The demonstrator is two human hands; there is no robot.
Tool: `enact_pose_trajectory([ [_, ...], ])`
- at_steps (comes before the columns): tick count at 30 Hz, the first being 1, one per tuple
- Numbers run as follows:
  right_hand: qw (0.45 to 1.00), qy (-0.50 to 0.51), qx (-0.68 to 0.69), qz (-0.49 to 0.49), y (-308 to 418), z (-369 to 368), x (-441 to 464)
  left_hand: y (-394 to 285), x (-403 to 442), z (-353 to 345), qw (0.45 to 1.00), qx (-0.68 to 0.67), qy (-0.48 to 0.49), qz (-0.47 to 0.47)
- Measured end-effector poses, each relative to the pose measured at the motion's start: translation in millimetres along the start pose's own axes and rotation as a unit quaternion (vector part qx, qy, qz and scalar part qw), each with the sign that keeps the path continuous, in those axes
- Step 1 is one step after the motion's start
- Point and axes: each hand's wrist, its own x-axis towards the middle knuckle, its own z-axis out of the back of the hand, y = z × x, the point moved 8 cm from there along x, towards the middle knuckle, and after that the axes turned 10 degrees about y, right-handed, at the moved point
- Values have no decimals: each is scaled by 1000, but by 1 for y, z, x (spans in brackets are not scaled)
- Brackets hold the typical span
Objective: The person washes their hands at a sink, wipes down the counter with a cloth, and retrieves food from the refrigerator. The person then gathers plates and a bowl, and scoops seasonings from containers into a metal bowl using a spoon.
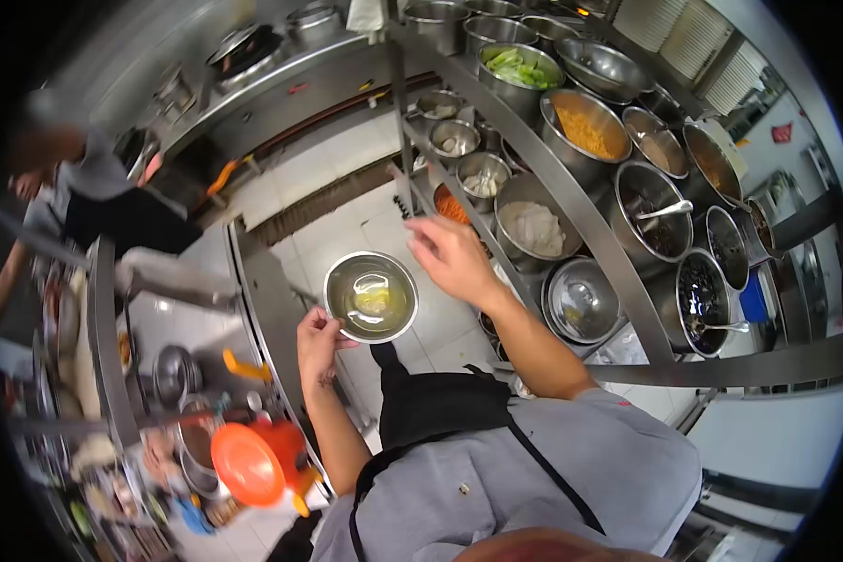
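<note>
My left hand (320, 348) pinches the lower left rim of a round metal bowl (347, 323). A clear, yellowish liquid (377, 295) lies in the bowl, which is held above the tiled floor. Just right of the bowl is my right hand (450, 258), apart from the rim, with its fingers spread and nothing seen in them. The nearest containers to it are a pot of pale food (534, 228) and a bowl of shredded orange food (451, 206) on the shelf.
Metal shelving (581, 206) on the right carries several pots, among them leafy greens (525, 67) and yellow shreds (588, 131). A co-worker (94, 178) stands at the far left. An orange-red container (248, 464) is at the lower left, near a metal counter edge (272, 347).
</note>
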Motion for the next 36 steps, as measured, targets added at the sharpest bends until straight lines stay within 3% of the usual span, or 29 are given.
enact_pose_trajectory([
  [3,990,-98,-82,65,27,35,97,-27,78,9,998,32,59,6],
  [6,975,-131,-176,44,54,68,183,-57,152,2,992,49,113,22],
  [8,945,-87,-307,77,65,71,224,-68,196,-3,985,56,163,29],
  [10,934,-74,-349,39,70,82,236,-89,234,-14,976,58,206,30],
  [14,939,-16,-344,-24,56,83,204,-113,296,-32,958,74,274,51],
  [16,944,33,-312,-99,42,84,181,-117,321,-36,950,77,296,65],
  [19,952,25,-274,-136,21,84,138,-118,346,-46,936,86,328,92],
  [24,967,-15,-30,-251,-45,66,82,-95,371,-45,926,110,344,107],
  [27,952,-6,-75,-298,-63,48,63,-90,368,-60,922,118,352,110],
  [28,939,-41,-84,-330,-64,50,57,-83,371,-61,917,119,361,122],
  [30,947,-68,-119,-290,-50,50,56,-76,375,-66,907,123,377,141],
  [33,912,-125,-50,-386,-21,63,42,-79,382,-80,888,125,412,160],
  [34,904,-173,-94,-378,-8,69,33,-80,386,-83,871,149,435,172],
  [36,838,-293,-214,-408,32,89,12,-81,393,-94,839,186,475,188],
])
